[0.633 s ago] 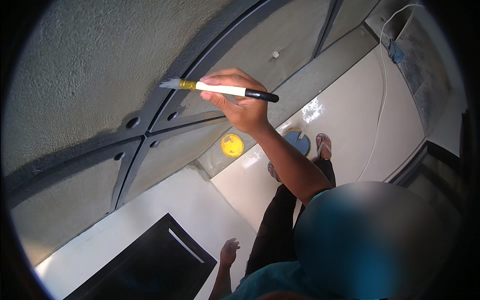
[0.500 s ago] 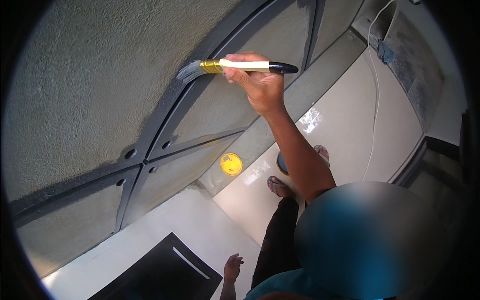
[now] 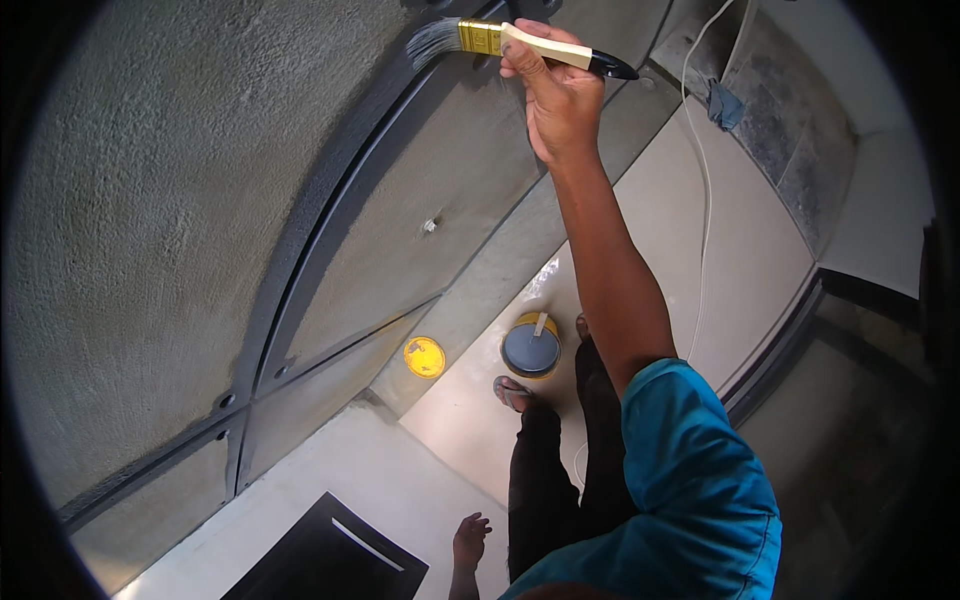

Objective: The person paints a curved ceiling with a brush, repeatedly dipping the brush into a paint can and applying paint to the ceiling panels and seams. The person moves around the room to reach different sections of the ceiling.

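"Two hands were in view; how did the nearer one stand?"

"The right hand (image 3: 562, 105), at the end of an arm stretched out from a teal sleeve (image 3: 690, 450), was clamped on a paintbrush (image 3: 480, 36). Thumb and fingers were closed round the cream handle, right behind the gold ferrule, and its black end stuck out to the right."

"Where did the bristles sit?"

"Up on the wall (image 3: 200, 200), splayed against its curved dark grey band (image 3: 330, 190)."

"And the left hand (image 3: 472, 540)?"

"It hung low beside the leg, fingers loosely bent and a little apart, with a black panel (image 3: 290, 560) off to its left."

"What stood past that?"

"A bucket (image 3: 554, 328) with a yellow rim and grey paint inside, close to a sandalled foot (image 3: 512, 393). A yellow disc (image 3: 424, 357) lay near it on the grey ledge. Farther off, a white cable (image 3: 707, 190) crossed the pale floor, and a blue cloth (image 3: 724, 105) was bunched at its far edge."
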Motion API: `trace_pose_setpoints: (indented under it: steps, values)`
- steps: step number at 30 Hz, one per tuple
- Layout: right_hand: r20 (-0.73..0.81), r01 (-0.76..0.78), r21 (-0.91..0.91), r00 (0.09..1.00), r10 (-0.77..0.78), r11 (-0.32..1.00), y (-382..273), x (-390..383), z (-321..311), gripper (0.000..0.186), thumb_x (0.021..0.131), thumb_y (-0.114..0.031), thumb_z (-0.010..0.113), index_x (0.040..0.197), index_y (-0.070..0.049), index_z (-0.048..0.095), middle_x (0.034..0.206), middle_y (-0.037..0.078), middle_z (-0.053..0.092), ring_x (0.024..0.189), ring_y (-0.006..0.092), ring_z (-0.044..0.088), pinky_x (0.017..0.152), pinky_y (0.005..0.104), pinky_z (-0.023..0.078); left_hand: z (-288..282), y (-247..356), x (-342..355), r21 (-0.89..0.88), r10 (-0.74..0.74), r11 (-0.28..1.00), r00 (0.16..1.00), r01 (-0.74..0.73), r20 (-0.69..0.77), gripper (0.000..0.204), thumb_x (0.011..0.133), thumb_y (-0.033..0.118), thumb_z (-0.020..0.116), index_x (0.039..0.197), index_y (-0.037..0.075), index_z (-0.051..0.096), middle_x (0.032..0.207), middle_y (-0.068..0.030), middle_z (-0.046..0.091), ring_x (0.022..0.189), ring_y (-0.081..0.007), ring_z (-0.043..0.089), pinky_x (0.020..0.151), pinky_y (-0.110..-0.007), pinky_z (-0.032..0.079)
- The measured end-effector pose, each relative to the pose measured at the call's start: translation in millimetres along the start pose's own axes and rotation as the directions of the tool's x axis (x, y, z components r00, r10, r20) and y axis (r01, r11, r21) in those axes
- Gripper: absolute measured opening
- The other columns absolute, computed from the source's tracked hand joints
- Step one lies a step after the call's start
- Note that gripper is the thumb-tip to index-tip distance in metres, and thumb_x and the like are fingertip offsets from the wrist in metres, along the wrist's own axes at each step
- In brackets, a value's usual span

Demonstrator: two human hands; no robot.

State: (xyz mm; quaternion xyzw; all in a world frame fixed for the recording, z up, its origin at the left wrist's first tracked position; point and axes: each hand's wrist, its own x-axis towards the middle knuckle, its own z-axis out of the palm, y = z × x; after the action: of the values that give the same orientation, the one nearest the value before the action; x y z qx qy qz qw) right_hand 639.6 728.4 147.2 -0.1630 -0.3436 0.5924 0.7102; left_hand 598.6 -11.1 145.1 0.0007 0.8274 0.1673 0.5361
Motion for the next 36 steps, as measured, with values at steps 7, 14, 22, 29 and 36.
trace_pose_setpoints:
  steps: [7,14,22,29,36]
  values:
    - [-0.277,0.136,-0.086,0.948,-0.155,0.987,-23,9,-7,0.029,0.086,-0.001,0.08,0.113,0.004,0.072,0.107,0.013,0.073,0.095,0.0183,0.07,0.084,0.0287,0.059,36,13,-23,0.177,-0.025,0.984,0.999,0.021,0.024,0.037,0.101,0.025,0.059,0.132,0.005,0.061,0.11,-0.0111,0.075,0.097,-0.0214,0.074,0.084,-0.033,0.055]
    - [0.086,0.475,-0.593,0.841,-0.535,0.65,12,-43,39,0.037,0.081,0.001,0.085,0.116,-0.006,0.076,0.115,0.012,0.071,0.103,0.0212,0.07,0.085,0.031,0.058,80,39,-46,0.359,-0.1,0.929,0.995,0.096,-0.008,0.049,0.095,0.044,0.07,0.13,0.011,0.064,0.111,-0.009,0.077,0.101,-0.0252,0.075,0.088,-0.039,0.057]
    - [-0.046,0.361,-0.62,0.87,-0.491,0.697,-8,-29,23,0.04,0.082,0.002,0.083,0.119,-0.008,0.074,0.114,0.012,0.07,0.101,0.0223,0.07,0.083,0.0309,0.06,93,57,-56,0.352,-0.181,0.92,0.983,0.172,-0.008,0.045,0.097,0.029,0.065,0.134,0.003,0.062,0.12,-0.0121,0.073,0.109,-0.0232,0.07,0.097,-0.035,0.053]
    - [0.049,0.479,-0.567,0.832,-0.553,0.67,-24,-37,24,0.033,0.085,0.0,0.081,0.117,-0.004,0.074,0.112,0.014,0.07,0.101,0.0224,0.071,0.082,0.0303,0.062,96,58,-53,0.314,-0.156,0.937,0.988,0.15,-0.006,0.043,0.098,0.025,0.061,0.134,0.001,0.061,0.116,-0.0142,0.075,0.109,-0.0235,0.07,0.098,-0.036,0.052]
    - [-0.172,0.163,-0.34,0.958,-0.231,0.926,-77,10,16,0.018,0.089,0.001,0.074,0.103,0.01,0.067,0.087,0.015,0.071,0.072,0.0197,0.072,0.067,0.0288,0.065,95,47,-50,0.228,-0.106,0.968,0.994,0.102,0.005,0.041,0.098,0.025,0.06,0.132,0.001,0.062,0.114,-0.0161,0.075,0.107,-0.0242,0.071,0.096,-0.036,0.052]
